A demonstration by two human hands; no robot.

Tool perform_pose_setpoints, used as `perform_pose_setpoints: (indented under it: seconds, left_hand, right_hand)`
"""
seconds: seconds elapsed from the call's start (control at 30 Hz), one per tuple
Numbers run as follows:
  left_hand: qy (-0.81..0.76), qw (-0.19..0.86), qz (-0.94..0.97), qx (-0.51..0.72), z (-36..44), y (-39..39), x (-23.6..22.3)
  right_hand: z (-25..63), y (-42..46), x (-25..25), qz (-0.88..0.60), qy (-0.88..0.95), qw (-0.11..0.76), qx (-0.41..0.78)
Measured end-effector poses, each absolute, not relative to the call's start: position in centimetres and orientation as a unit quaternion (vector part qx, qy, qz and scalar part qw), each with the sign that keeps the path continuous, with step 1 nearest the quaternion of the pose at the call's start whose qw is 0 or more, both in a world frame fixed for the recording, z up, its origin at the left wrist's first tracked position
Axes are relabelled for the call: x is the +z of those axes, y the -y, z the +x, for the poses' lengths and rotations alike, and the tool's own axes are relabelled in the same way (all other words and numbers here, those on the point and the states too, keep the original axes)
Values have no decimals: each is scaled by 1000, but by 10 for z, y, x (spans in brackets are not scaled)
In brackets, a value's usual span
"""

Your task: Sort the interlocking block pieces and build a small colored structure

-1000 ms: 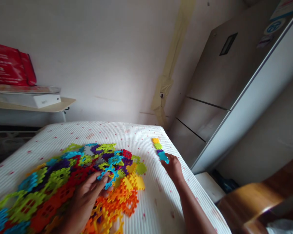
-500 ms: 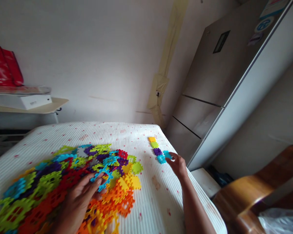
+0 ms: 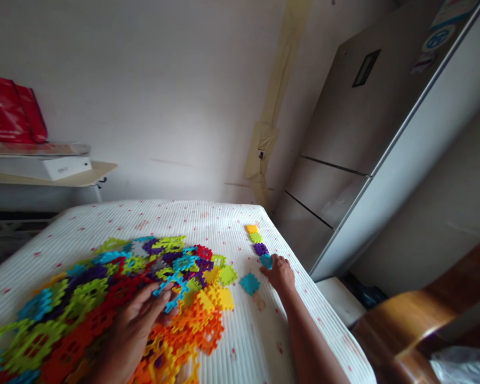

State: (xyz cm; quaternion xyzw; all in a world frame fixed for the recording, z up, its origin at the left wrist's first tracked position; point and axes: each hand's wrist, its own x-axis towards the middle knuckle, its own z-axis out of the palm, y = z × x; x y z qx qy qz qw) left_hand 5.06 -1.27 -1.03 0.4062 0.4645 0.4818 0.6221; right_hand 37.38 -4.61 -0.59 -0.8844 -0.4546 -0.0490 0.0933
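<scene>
My left hand [image 3: 140,314], at the front of the pile, is closed on a light blue open-frame puzzle tile [image 3: 181,298] with toothed edges. Over on the right side of the table, my right hand [image 3: 279,272] has its fingers curled at a blue puzzle tile [image 3: 266,260] and partly covers it. That tile is the nearest in a short row, beyond which come a purple tile [image 3: 260,249], a green tile [image 3: 255,238] and an orange tile [image 3: 252,229]. A separate solid blue square tile [image 3: 250,284] lies flat to the left of my right hand.
A large pile of mixed interlocking tiles [image 3: 76,341] spreads over the left of the cloth-covered table [image 3: 240,341]. A refrigerator [image 3: 336,138] stands beyond the right edge, with a wooden chair [image 3: 424,298] nearer. At left, a shelf [image 3: 100,169] holds a red bag [image 3: 12,109].
A solid blue tile now lies left of the row's near end. My right hand has moved slightly left and down, from beside the row to its nearest tile. My left hand keeps its tile.
</scene>
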Motion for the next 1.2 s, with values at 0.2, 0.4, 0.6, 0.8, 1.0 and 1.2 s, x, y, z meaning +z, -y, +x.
perform_pose_setpoints:
  seconds: [0.2, 0.4, 0.6, 0.8, 1.0, 1.2]
  left_hand:
    - [-475, 618, 422, 464, 49, 15, -7]
    - [-465, 618, 435, 462, 48, 11, -14]
    - [-456, 620, 435, 468, 48, 11, -16]
    - [-459, 619, 434, 467, 47, 11, -18]
    - [-465, 621, 422, 469, 49, 13, -13]
    - [-472, 615, 410, 481, 50, 13, -10]
  right_hand:
    - [369, 52, -1, -882, 459, 106, -10]
    - [344, 46, 17, -722, 595, 347, 66]
    - [335, 56, 11, -781, 596, 170, 78]
    - [331, 61, -6, -794, 599, 84, 52]
    - [360, 51, -5, -842, 523, 132, -3]
    - [378, 44, -13, -875, 470, 112, -22]
